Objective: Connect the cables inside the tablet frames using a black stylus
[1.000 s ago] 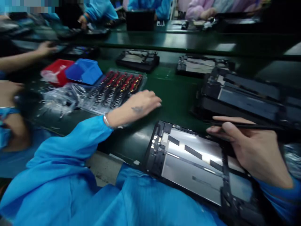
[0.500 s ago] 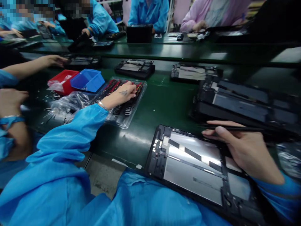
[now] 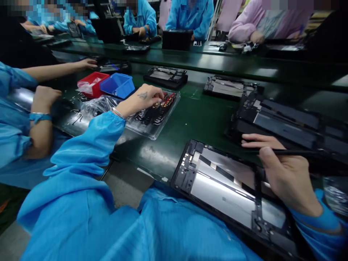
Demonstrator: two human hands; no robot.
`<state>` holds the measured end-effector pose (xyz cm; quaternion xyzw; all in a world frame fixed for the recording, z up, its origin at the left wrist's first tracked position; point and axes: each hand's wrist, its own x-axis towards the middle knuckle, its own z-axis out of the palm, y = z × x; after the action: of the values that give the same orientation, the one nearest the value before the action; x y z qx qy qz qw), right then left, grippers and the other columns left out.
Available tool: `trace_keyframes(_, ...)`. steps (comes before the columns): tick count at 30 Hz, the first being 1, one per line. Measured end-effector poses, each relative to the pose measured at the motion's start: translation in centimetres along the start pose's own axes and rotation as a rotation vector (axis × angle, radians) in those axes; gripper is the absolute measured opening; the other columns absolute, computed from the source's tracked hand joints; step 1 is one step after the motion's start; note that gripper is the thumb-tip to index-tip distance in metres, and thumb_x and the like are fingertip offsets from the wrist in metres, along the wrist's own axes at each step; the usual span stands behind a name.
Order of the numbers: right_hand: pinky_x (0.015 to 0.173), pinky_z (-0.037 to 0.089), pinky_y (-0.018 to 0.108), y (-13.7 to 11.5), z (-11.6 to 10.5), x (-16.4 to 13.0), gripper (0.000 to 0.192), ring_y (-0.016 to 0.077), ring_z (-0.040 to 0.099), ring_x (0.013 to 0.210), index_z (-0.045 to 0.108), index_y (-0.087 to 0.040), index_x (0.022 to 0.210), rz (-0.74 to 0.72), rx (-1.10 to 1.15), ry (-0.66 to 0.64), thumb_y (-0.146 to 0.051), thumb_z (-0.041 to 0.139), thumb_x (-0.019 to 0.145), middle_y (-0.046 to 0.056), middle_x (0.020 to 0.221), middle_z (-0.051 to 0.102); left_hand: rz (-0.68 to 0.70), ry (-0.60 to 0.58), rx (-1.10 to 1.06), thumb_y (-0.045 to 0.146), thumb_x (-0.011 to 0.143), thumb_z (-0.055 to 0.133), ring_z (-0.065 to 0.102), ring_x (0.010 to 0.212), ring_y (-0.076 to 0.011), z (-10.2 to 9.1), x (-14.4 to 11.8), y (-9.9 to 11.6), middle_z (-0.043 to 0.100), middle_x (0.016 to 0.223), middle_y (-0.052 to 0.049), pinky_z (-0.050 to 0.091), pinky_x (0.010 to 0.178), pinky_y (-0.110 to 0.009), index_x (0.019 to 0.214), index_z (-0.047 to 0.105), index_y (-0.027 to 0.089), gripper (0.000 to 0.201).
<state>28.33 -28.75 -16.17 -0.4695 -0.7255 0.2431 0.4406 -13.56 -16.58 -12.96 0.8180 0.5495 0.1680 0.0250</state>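
Dark green glossy bench (image 3: 206,112), a line of seated workers in blue and pink smocks beyond. At 10 o'clock, red bin (image 3: 91,84) and blue bin (image 3: 117,85). Left hand (image 3: 141,99), fingers bunched, pinches down into clear parts tray (image 3: 157,114) at 11. Open tablet chassis (image 3: 231,188) lies at 5, lower edge cut off. Right hand (image 3: 282,170) grips thin black stylus (image 3: 296,152). No legible writing; tray parts blurred.

A blue bin (image 3: 117,85) is seen beside a red bin (image 3: 91,82). The belt (image 3: 201,112) is coloured dark green. Blue sleeves (image 3: 92,145) are worn.
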Motion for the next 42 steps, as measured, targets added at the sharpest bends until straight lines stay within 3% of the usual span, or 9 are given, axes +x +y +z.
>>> trace_keyframes(8, 0.101, 0.053, 0.044, 0.1, 0.9, 0.3, 0.023, 0.0257, 0.069, 0.112, 0.078, -0.029, 0.095, -0.062, 0.105, -0.118, -0.035, 0.056, 0.099, 0.006, 0.110, 0.077, 0.087, 0.034, 0.101, 0.021, 0.099, 0.044, 0.057, 0.110, -0.0281, 2.4, -0.6, 0.0, 0.061, 0.121, -0.018, 0.042, 0.096, -0.040, 0.123, 0.065, 0.012, 0.033)
trace_keyframes(14, 0.095, 0.057, 0.043, 0.6, 0.8, 0.3, 0.023, 0.0263, 0.071, 0.109, 0.078, -0.030, 0.093, -0.030, 0.103, -0.117, -0.037, 0.057, 0.099, 0.007, 0.109, 0.077, 0.205, -0.146, 0.054, 0.018, 0.090, 0.056, 0.059, 0.094, -0.0208, 2.1, 0.8, -1.7, 0.062, 0.101, -0.009, 0.045, 0.087, -0.032, 0.100, 0.065, 0.017, 0.013)
trace_keyframes(19, 0.092, 0.058, 0.040, 0.7, 0.8, 0.1, 0.023, 0.0238, 0.071, 0.108, 0.078, -0.031, 0.094, -0.031, 0.106, -0.146, -0.037, 0.056, 0.099, 0.005, 0.109, 0.077, 0.252, -0.215, 0.064, 0.019, 0.088, 0.058, 0.055, 0.094, -0.0226, 2.5, 1.9, -2.0, 0.060, 0.098, -0.009, 0.043, 0.089, -0.033, 0.091, 0.060, 0.018, 0.003)
trace_keyframes(24, 0.093, 0.058, 0.037, 1.0, 0.8, -0.1, 0.023, 0.0220, 0.071, 0.109, 0.079, -0.031, 0.095, -0.004, 0.134, -0.164, -0.038, 0.057, 0.099, 0.004, 0.109, 0.077, 0.278, -0.175, 0.078, 0.025, 0.094, 0.052, 0.053, 0.099, -0.0243, 2.1, 0.5, -1.2, 0.061, 0.105, -0.012, 0.041, 0.093, -0.036, 0.096, 0.057, 0.018, 0.008)
trace_keyframes(30, 0.092, 0.057, 0.037, -0.3, 0.3, -0.4, 0.028, 0.0220, 0.072, 0.102, 0.079, -0.027, 0.086, -0.024, 0.163, -0.117, -0.038, 0.057, 0.099, 0.006, 0.104, 0.077, 0.107, -0.041, 0.051, 0.023, 0.092, 0.052, 0.056, 0.085, -0.0189, 0.5, -0.7, -1.1, 0.064, 0.093, -0.008, 0.045, 0.080, -0.032, 0.099, 0.062, 0.018, 0.012)
trace_keyframes(33, 0.073, 0.057, 0.033, -2.2, 0.9, -0.4, 0.017, 0.0184, 0.069, 0.078, 0.076, -0.025, 0.093, 0.098, 0.387, -0.158, -0.038, 0.065, 0.095, 0.004, 0.083, 0.072, 0.047, -0.029, 0.022, 0.024, 0.090, 0.059, 0.057, 0.076, -0.0161, -2.3, -1.2, 1.6, 0.064, 0.083, -0.004, 0.044, 0.072, -0.029, 0.095, 0.065, 0.018, 0.010)
trace_keyframes(36, 0.055, 0.047, 0.026, -4.3, 2.5, 0.0, 0.024, 0.0106, 0.055, 0.057, 0.073, -0.020, 0.099, 0.396, 0.690, -0.336, -0.042, 0.073, 0.088, 0.000, 0.073, 0.064, 0.134, 0.049, 0.013, 0.024, 0.092, 0.061, 0.061, 0.079, -0.0155, -3.9, -2.1, 8.0, 0.065, 0.085, -0.003, 0.047, 0.075, -0.028, 0.096, 0.067, 0.017, 0.010)
trace_keyframes(39, 0.053, 0.041, 0.023, -5.3, 4.4, 0.3, 0.036, 0.0065, 0.044, 0.054, 0.071, -0.014, 0.089, 0.570, 0.918, -0.425, -0.051, 0.072, 0.087, 0.000, 0.076, 0.063, 0.454, 0.142, 0.152, 0.021, 0.103, 0.044, 0.065, 0.096, -0.0194, -2.5, -3.7, 15.0, 0.067, 0.102, -0.007, 0.052, 0.080, -0.032, 0.103, 0.066, 0.019, 0.022)
trace_keyframes(42, 0.054, 0.038, 0.022, -4.8, 5.3, 0.3, 0.039, 0.0066, 0.043, 0.056, 0.063, -0.016, 0.076, 0.589, 1.056, -0.386, -0.051, 0.077, 0.082, -0.004, 0.068, 0.054, 0.961, 0.263, 0.331, 0.022, 0.105, 0.043, 0.069, 0.093, -0.0200, 0.3, -5.5, 18.7, 0.071, 0.097, -0.007, 0.056, 0.073, -0.032, 0.101, 0.068, 0.020, 0.025)
